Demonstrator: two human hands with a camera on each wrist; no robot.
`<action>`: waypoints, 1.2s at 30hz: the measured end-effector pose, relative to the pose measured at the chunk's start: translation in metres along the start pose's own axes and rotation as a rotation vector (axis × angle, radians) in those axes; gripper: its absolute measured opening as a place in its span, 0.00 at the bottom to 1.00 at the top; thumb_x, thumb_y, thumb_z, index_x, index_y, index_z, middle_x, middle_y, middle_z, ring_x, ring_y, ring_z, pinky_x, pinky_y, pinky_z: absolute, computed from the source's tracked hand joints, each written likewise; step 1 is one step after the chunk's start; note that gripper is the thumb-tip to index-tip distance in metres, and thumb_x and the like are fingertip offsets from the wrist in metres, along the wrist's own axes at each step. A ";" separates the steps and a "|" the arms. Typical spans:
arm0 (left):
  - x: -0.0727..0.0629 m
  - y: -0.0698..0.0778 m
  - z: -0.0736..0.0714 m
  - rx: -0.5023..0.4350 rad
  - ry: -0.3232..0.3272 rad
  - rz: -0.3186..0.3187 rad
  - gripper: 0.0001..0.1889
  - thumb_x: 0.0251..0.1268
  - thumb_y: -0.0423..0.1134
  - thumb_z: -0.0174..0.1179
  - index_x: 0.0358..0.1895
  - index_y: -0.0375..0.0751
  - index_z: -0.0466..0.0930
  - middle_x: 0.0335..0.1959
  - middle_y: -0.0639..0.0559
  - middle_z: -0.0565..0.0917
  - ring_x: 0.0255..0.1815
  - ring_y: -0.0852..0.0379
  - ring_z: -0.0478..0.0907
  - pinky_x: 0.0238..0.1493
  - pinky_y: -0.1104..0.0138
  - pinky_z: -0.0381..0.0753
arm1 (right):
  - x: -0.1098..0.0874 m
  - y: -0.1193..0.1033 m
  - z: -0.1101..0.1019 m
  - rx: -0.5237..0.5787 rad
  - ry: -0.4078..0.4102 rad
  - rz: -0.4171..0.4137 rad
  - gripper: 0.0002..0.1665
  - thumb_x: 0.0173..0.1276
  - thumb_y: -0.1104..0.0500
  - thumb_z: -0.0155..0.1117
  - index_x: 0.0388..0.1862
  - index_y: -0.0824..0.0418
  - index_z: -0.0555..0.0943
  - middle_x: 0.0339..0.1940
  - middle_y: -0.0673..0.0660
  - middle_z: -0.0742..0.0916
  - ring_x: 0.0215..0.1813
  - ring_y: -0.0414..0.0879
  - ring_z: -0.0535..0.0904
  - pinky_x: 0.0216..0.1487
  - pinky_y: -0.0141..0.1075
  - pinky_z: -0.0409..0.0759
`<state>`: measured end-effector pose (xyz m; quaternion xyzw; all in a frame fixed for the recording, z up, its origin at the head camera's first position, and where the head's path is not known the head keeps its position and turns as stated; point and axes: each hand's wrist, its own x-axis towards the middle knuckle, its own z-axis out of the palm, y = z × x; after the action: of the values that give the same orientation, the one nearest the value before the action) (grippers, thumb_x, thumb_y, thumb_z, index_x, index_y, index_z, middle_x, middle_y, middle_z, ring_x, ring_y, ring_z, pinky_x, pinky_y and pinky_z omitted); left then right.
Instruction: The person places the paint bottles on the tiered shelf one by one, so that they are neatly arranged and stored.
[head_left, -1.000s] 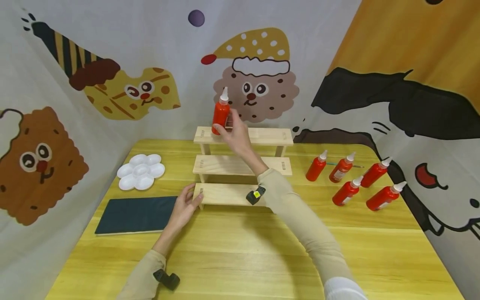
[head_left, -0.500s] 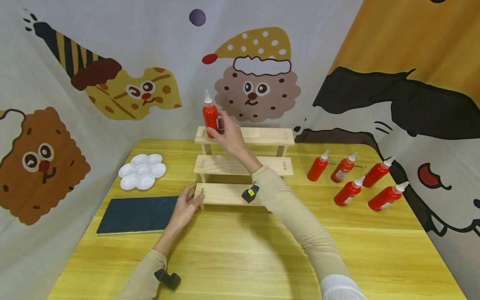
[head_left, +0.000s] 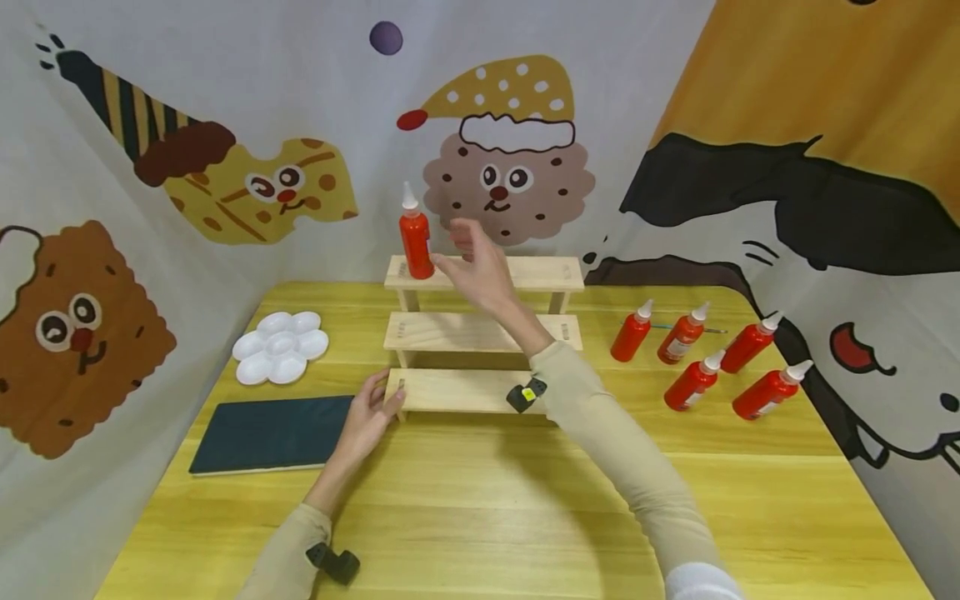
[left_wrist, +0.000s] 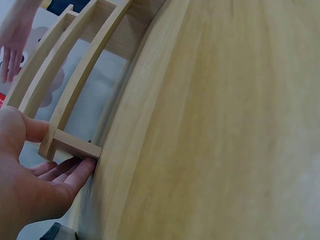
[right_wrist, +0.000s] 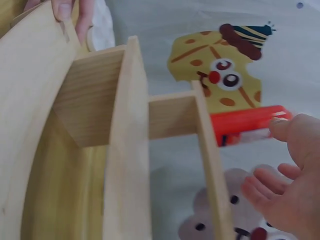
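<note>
A red paint bottle (head_left: 416,246) with a white nozzle stands upright at the left end of the top step of a three-tier wooden rack (head_left: 483,332). Just right of it is my right hand (head_left: 480,267), fingers spread and holding nothing. In the right wrist view the thumb overlaps the bottle (right_wrist: 245,125); whether they touch I cannot tell. My left hand (head_left: 371,410) grips the left end of the lowest step. The left wrist view has its thumb on top of the board and its fingers at the side leg (left_wrist: 75,143).
Several red paint bottles (head_left: 692,383) stand on the table's right side, with a thin brush (head_left: 712,332) behind them. At the left lie a white flower-shaped palette (head_left: 281,346) and a dark flat board (head_left: 273,433). A printed curtain (head_left: 300,67) hangs behind the table.
My right hand carried the bottle left along the top step, set it at the left end, then let go and drew slightly right. My left hand stayed on the rack.
</note>
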<state>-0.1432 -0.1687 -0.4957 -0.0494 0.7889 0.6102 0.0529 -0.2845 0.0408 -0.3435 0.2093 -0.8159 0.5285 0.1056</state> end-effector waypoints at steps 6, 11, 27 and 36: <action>0.001 -0.001 -0.001 -0.006 0.003 0.003 0.34 0.79 0.44 0.56 0.80 0.38 0.54 0.73 0.28 0.68 0.72 0.33 0.70 0.61 0.50 0.81 | -0.013 -0.008 -0.033 -0.010 0.065 -0.028 0.38 0.70 0.55 0.71 0.73 0.63 0.67 0.68 0.62 0.79 0.69 0.56 0.75 0.71 0.46 0.74; 0.002 -0.002 -0.001 -0.003 0.006 0.004 0.34 0.79 0.44 0.56 0.80 0.37 0.54 0.73 0.27 0.67 0.73 0.33 0.69 0.63 0.48 0.79 | -0.027 -0.008 -0.058 -0.019 0.143 -0.072 0.40 0.69 0.55 0.72 0.74 0.65 0.65 0.71 0.63 0.77 0.72 0.56 0.73 0.74 0.46 0.70; 0.004 -0.002 0.000 0.008 0.000 0.003 0.34 0.79 0.42 0.56 0.80 0.36 0.54 0.72 0.27 0.69 0.72 0.33 0.70 0.65 0.47 0.77 | -0.093 0.007 -0.140 -0.102 0.451 -0.039 0.42 0.67 0.65 0.71 0.77 0.66 0.63 0.74 0.61 0.74 0.76 0.52 0.69 0.78 0.46 0.65; 0.004 -0.001 -0.001 0.017 -0.003 0.000 0.34 0.79 0.42 0.55 0.80 0.36 0.53 0.72 0.27 0.69 0.73 0.32 0.69 0.67 0.45 0.75 | -0.138 0.023 -0.182 -0.168 0.585 0.057 0.43 0.67 0.62 0.71 0.78 0.56 0.63 0.76 0.53 0.72 0.77 0.46 0.67 0.78 0.37 0.64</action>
<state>-0.1474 -0.1698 -0.4974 -0.0483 0.7939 0.6037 0.0544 -0.1808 0.2462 -0.3407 0.0158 -0.7971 0.5000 0.3382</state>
